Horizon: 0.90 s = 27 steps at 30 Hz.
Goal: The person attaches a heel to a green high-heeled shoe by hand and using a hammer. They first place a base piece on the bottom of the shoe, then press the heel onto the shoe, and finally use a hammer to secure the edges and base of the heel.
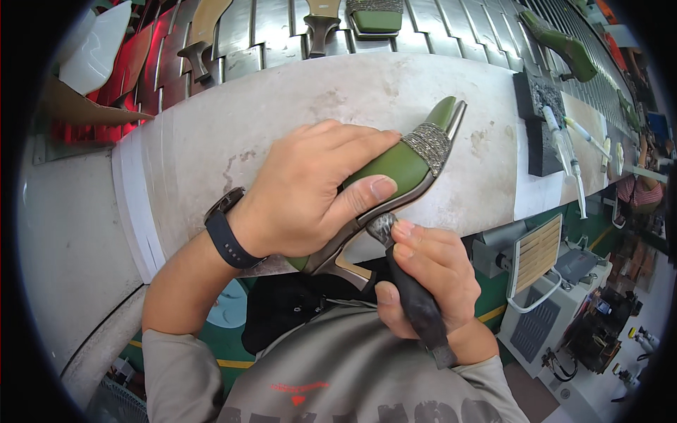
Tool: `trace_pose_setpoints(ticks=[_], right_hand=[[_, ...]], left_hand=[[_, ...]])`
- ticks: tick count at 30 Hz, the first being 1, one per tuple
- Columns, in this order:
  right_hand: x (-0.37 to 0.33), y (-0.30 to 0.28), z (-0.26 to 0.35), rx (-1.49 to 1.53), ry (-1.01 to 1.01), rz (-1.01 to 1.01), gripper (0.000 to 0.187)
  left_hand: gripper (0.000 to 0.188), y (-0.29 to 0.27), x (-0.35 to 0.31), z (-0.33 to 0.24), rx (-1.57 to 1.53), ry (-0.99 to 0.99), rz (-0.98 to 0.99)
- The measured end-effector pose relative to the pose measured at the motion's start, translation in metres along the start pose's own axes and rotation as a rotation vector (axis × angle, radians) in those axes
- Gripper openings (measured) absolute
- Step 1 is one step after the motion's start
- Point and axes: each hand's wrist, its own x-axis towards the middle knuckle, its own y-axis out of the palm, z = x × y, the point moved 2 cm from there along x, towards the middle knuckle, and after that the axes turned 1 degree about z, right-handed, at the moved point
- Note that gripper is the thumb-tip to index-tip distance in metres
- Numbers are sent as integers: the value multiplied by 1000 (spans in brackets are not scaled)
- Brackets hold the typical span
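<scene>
A high-heeled shoe on a green last (396, 171) lies on its side on the worktable, toe pointing away to the right. A glittery strap (429, 144) crosses its front, and a shiny sole edge runs along its right side. My left hand (303, 185) is wrapped over the shoe's middle, thumb and fingers gripping the green last and hiding part of it. In my right hand (441, 271) is a dark-handled tool (421, 307) with a rounded greyish head. That head sits at the sole edge near the arch; whether it touches cannot be made out. The heel (352, 273) points toward me.
The pale worktable (204, 134) is stained. Beyond it runs a metal slatted conveyor (271, 32) carrying heeled soles (322, 28), a green last (376, 22) and a green shoe (564, 46). To the right, syringes (563, 146) rest by a black foam block (541, 144). A machine with a slatted wooden panel (536, 250) stands lower right.
</scene>
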Motion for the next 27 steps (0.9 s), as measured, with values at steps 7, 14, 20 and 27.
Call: trace_pose_setpoints(ticks=[7, 14, 20, 27], right_hand=[[5, 5, -1, 202, 91, 56, 41], [20, 0, -9, 193, -24, 202, 37], [1, 14, 3, 108, -68, 2, 38], [-13, -3, 3, 143, 65, -33, 39]], left_hand=[[47, -1, -3, 1, 38, 7, -12], [45, 1, -6, -4, 61, 18, -50], [40, 0, -8, -5, -21, -37, -57], [40, 1, -14, -4, -42, -49, -68]])
